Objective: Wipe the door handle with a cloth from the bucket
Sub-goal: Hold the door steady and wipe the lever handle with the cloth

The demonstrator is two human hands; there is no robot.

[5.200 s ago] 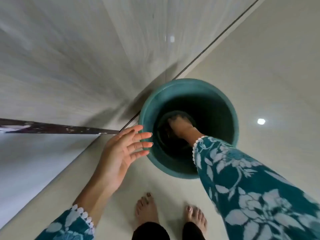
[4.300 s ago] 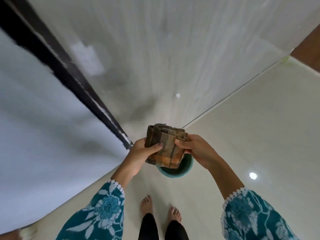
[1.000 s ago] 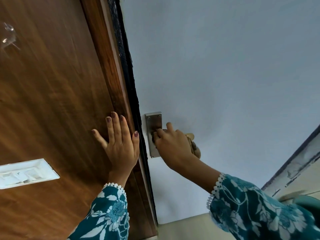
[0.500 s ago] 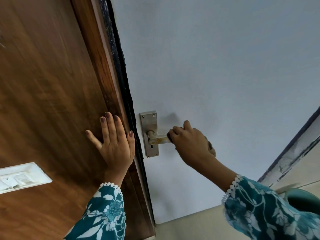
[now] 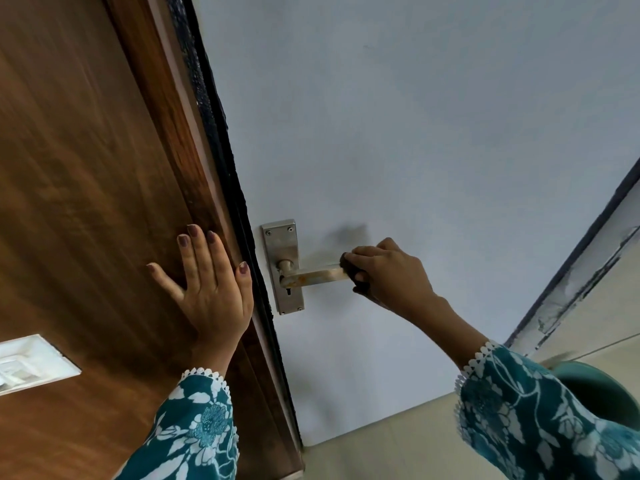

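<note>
A metal lever door handle (image 5: 313, 274) with rust spots sticks out from a steel backplate (image 5: 281, 242) on the pale grey-blue door (image 5: 415, 140). My right hand (image 5: 391, 275) is closed around the handle's far right end, with a dark brown cloth (image 5: 350, 268) bunched inside the fingers; only a small edge of the cloth shows. My left hand (image 5: 207, 289) lies flat with fingers spread on the brown wooden panel (image 5: 86, 202) just left of the door edge. The teal bucket (image 5: 595, 393) stands on the floor at the lower right, partly behind my right sleeve.
A white switch plate (image 5: 27, 363) is set in the wooden panel at the lower left. A black strip (image 5: 221, 150) runs along the door edge. A worn dark frame edge (image 5: 571, 282) rises at the right, and pale floor (image 5: 381, 452) lies below.
My right hand with the cloth has slid rightward along the lever from the backplate to its far end, uncovering most of the handle. My left hand has stayed flat on the wood.
</note>
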